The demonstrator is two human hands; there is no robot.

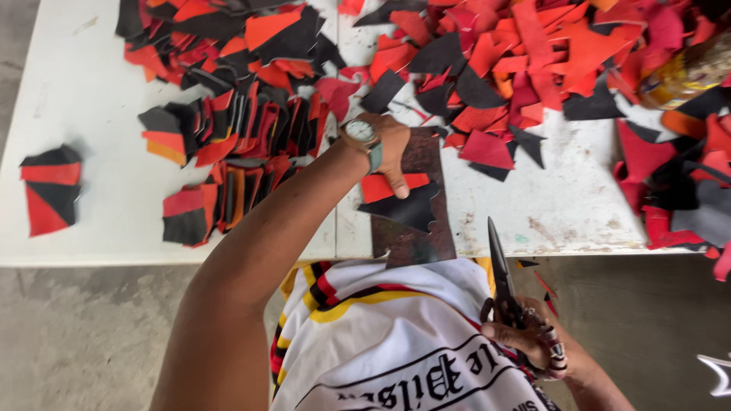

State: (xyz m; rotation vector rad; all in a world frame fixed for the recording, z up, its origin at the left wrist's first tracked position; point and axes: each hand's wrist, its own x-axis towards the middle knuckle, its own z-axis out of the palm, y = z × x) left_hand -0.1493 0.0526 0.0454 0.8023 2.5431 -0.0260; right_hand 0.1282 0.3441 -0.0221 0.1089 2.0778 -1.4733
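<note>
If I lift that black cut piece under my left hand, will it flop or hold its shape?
The black piece probably holds its shape fairly well: its edges lie flat and crisp on the dark board. It looks thin, so likely light. The left hand presses it, suggesting it slides easily.

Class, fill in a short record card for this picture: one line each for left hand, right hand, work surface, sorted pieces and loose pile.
Left hand: fingertips pressing a red piece and a black piece onto a dark board
Right hand: holding scissors, blades shut, pointing up
Work surface: white table
Sorted pieces: stacked rows of red and black
Loose pile: scraps at upper right
</note>
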